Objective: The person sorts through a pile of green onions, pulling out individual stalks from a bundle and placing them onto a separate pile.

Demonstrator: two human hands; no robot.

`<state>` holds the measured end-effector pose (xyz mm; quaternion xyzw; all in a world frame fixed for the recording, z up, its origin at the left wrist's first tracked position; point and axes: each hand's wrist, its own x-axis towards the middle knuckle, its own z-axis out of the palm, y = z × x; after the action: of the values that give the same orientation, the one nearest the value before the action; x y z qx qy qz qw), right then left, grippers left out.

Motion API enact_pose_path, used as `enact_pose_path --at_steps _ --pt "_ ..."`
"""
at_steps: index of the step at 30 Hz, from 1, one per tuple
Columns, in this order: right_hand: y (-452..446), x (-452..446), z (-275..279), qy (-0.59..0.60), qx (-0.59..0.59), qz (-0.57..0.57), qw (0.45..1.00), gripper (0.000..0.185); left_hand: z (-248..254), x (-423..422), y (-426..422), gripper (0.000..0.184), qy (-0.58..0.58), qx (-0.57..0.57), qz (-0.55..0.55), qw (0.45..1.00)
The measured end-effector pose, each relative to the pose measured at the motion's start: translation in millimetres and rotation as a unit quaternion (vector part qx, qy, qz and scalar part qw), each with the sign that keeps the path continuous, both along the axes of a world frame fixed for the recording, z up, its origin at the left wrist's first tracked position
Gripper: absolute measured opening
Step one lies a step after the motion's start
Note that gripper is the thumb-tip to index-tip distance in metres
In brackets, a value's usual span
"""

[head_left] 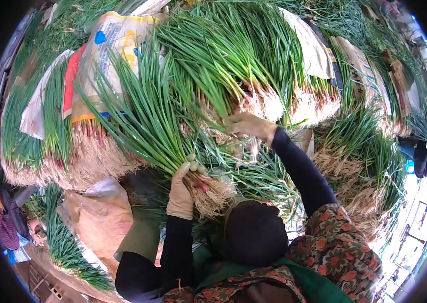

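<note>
My left hand (180, 194), in a pale glove, is closed around a bunch of spring onions (158, 136) near its base. The long green leaves point up and left, and the reddish bulbs with stringy roots (213, 194) stick out to the right. My right hand (249, 126), also gloved, reaches across beside the roots of a large upright pile of spring onions (233, 65). Its fingers point left and are blurred; thin leaves lie by their tips, and any hold on them is unclear.
Printed sacks (107, 65) cover bundles at the upper left, with a white sheet (309, 45) at the upper right. Loose greens (259, 182) lie between my hands. An orange-brown sack (99, 217) is at the lower left. More rooted bundles (360, 197) stand at the right.
</note>
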<state>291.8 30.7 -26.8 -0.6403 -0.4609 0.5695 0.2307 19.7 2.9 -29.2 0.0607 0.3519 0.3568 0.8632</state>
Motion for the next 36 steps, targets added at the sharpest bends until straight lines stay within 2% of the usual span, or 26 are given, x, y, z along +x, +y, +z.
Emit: enact_pose_path --at_steps 2,4,5,6,8,9,11,13,16,17,18,19,20,21,22,23,24,25,26,27,28,30,32,33,34,36 --pt "-44.4 49.6 -13.7 0.245 -0.049 -0.06 0.967 0.053 0.6 3.2 -4.2 0.028 0.01 -0.006 -0.007 1.0" --pt "-81.1 56.3 -10.2 0.399 0.031 -0.213 0.891 0.05 -1.4 11.3 -6.4 0.031 0.01 -0.023 0.003 1.0" --pt "-89.7 61.8 -8.1 0.422 -0.006 -0.225 0.878 0.044 -4.9 17.0 -8.8 0.032 0.011 -0.026 0.002 1.0" --pt "-96.3 62.9 -1.9 0.376 -0.037 -0.239 0.894 0.038 -4.9 23.0 -9.9 0.033 0.013 -0.026 0.003 1.0" --pt "-116.9 68.8 16.9 0.235 0.033 -0.273 0.932 0.026 -2.9 23.6 -12.1 0.035 0.049 -0.011 -0.015 0.999" --pt "-122.9 75.8 20.4 0.217 0.082 -0.365 0.902 0.015 -4.3 17.4 -13.5 0.035 0.037 0.0 -0.014 0.999" --pt "-148.2 107.6 53.1 0.178 0.189 -0.528 0.809 0.011 -2.4 12.5 -16.6 0.037 0.026 0.026 -0.018 0.999" --pt "-209.4 183.9 44.8 0.074 0.25 -0.562 0.785 0.011 -4.9 12.1 -16.3 0.039 0.039 0.048 -0.025 0.998" --pt "-359.5 312.4 -20.8 -0.131 0.136 -0.608 0.771 0.021 -4.0 18.7 -17.9 0.048 0.006 0.054 -0.02 0.998" --pt "-362.1 300.9 -10.9 -0.397 -0.023 -0.496 0.772 0.027 1.9 29.4 -17.7 0.049 -0.019 0.061 -0.016 0.998" --pt "-364.1 288.2 -0.1 -0.615 -0.198 -0.347 0.68 0.035 7.3 38.2 -15.8 0.051 -0.045 0.069 -0.009 0.997" --pt "-355.3 262.7 -1.3 -0.718 -0.094 -0.267 0.637 0.052 12.9 38.3 -12.8 0.056 -0.001 0.072 -0.028 0.997" --pt "-319.0 235.2 6.1 -0.664 0.045 -0.286 0.689 0.045 22.3 42.7 -9.8 0.056 -0.009 0.059 -0.027 0.998" --pt "-261.7 207.4 23.3 -0.533 0.004 -0.337 0.776 0.043 20.5 47.3 -7.7 0.054 -0.023 0.048 -0.02 0.998" --pt "-212.0 179.7 34.5 -0.424 0.041 -0.294 0.856 0.041 16.1 51.8 -5.0 0.053 -0.039 0.038 -0.013 0.998" --pt "-175.4 158.3 13.7 -0.392 0.146 -0.295 0.859 0.036 12.3 53.5 -2.1 0.049 -0.037 0.043 -0.021 0.998" --pt "-127.3 121.0 30.2 -0.186 0.115 -0.328 0.919 0.032 9.5 54.2 -0.2 0.049 -0.055 0.035 -0.022 0.998" --pt "-82.6 105.4 18.5 -0.124 0.069 -0.261 0.955 0.03 6.7 54.9 1.6 0.049 -0.074 0.028 -0.022 0.997" --pt "-44.1 92.4 -5.3 -0.257 0.229 -0.147 0.927 0.03 3.6 53.8 3.5 0.049 -0.092 0.021 -0.021 0.995" --pt "-7.5 63.7 20.1 -0.334 0.211 -0.106 0.912 0.03 -0.4 50.1 4.6 0.047 -0.101 0.014 -0.02 0.995" --pt "20.9 54.9 11.3 -0.373 0.29 -0.081 0.878 0.031 2.5 48.7 5.0 0.046 -0.074 0.019 -0.023 0.997" --pt "70.9 43.4 -12.6 -0.459 0.203 -0.017 0.865 0.022 10.4 47.9 2.9 0.046 -0.019 0.026 -0.031 0.999" --pt "89.9 35.8 -19.3 -0.521 0.255 0.001 0.814 0.022 8.0 50.6 3.6 0.045 -0.034 0.01 -0.01 0.999" --pt "81.8 30.2 -18.8 -0.5 0.243 0.01 0.831 0.023 17.6 57.3 3.6 0.045 -0.032 -0.012 0.004 0.999" --pt "65.3 12.3 9.6 -0.327 0.218 -0.068 0.917 0.02 21.7 60.2 2.3 0.045 -0.032 -0.035 0.018 0.999" --pt "29.0 -13.6 14.4 -0.301 0.237 0.05 0.922 0.018 1.3 54.3 1.1 0.045 -0.005 -0.001 -0.034 0.999"
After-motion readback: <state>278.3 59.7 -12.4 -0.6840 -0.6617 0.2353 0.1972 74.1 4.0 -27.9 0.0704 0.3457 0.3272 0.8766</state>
